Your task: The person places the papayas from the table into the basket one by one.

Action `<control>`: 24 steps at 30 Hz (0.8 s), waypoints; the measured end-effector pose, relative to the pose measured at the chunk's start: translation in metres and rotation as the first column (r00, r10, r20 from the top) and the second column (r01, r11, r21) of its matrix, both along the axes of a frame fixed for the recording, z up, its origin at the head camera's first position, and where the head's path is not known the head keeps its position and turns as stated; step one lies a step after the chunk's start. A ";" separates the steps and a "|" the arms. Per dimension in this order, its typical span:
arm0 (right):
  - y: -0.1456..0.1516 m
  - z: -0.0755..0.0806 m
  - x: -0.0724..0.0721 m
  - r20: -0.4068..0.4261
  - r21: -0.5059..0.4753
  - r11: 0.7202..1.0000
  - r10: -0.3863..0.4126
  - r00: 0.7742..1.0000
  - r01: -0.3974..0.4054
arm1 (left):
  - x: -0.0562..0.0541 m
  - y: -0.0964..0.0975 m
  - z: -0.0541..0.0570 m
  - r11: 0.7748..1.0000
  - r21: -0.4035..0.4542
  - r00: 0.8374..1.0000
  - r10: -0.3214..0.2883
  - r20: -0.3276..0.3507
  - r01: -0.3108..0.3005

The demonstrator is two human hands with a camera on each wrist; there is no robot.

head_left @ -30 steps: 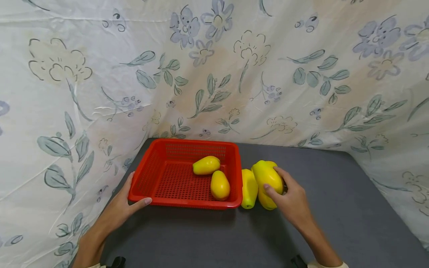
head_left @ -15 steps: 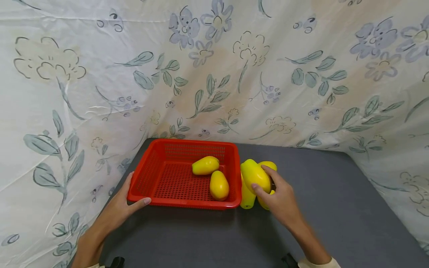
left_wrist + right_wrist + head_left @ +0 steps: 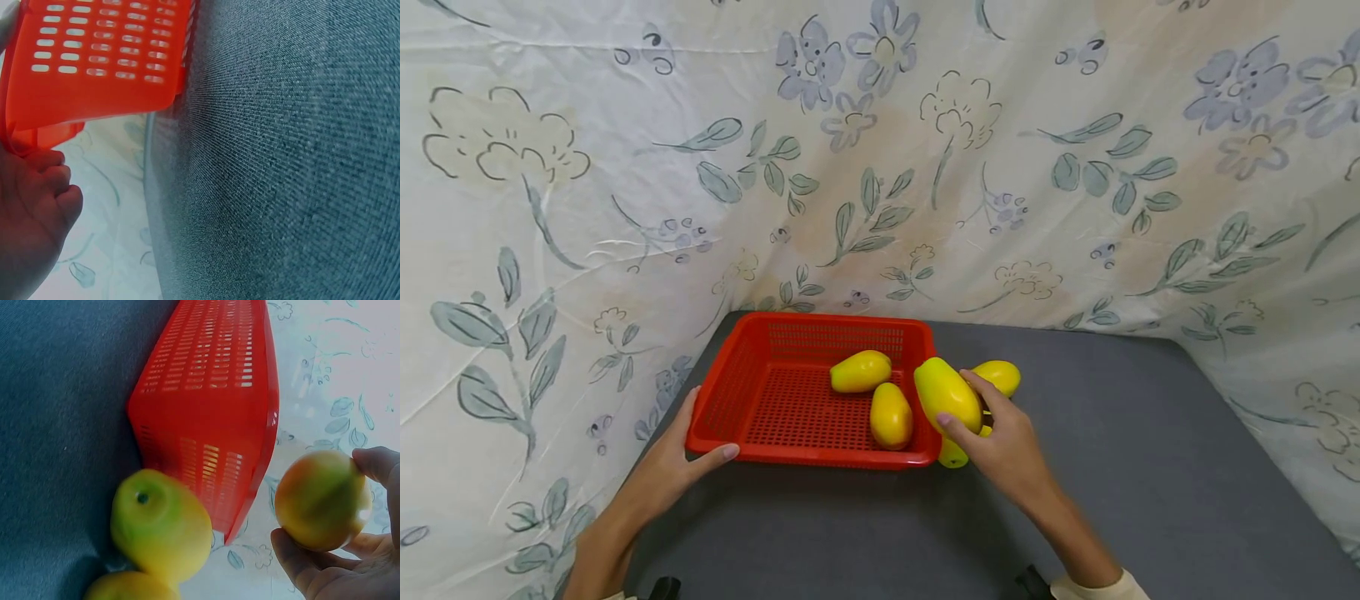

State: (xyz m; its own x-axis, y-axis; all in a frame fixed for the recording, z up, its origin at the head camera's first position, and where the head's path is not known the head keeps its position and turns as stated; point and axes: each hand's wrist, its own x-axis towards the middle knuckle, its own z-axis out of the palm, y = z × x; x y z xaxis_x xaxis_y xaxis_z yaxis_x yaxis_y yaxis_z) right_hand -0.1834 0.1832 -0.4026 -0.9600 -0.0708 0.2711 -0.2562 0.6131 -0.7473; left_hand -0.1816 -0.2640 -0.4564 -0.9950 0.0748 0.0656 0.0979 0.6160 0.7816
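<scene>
My right hand (image 3: 1009, 443) grips a yellow papaya (image 3: 947, 395) between thumb and fingers, raised at the right rim of a red plastic basket (image 3: 820, 456). In the right wrist view, the held papaya (image 3: 322, 500) shows its rounded end beside the basket rim, off the table. My left hand (image 3: 658, 471) holds the basket's front left corner, thumb over the rim; the left wrist view shows curled fingers (image 3: 56, 178) under the edge. Inside the basket lie two papayas, one toward the back (image 3: 861, 372) and one nearer the front (image 3: 891, 417).
More papayas lie on the grey table (image 3: 820, 533) right of the basket: one (image 3: 953, 455) mostly hidden under the held fruit, another (image 3: 1002, 377) behind my right hand. A floral cloth (image 3: 865, 167) hangs behind the table and along its sides.
My right hand has lifted the papaya off the group on the table and carried it left to the basket's right rim. The left hand keeps its hold on the basket.
</scene>
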 end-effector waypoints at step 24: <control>-0.010 -0.010 0.003 -0.036 -0.054 0.998 0.034 0.999 -0.036 | -0.001 -0.005 0.002 1.000 0.002 1.000 -0.020 -0.008 0.020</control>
State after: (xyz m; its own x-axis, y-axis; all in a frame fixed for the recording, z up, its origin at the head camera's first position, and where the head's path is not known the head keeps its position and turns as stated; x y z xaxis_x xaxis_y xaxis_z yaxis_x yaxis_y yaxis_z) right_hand -0.1803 0.1732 -0.4127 -0.9470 -0.0886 0.3089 -0.3036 0.5618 -0.7696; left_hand -0.1828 -0.2693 -0.4546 -0.9927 0.0950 0.0737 0.1167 0.6122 0.7820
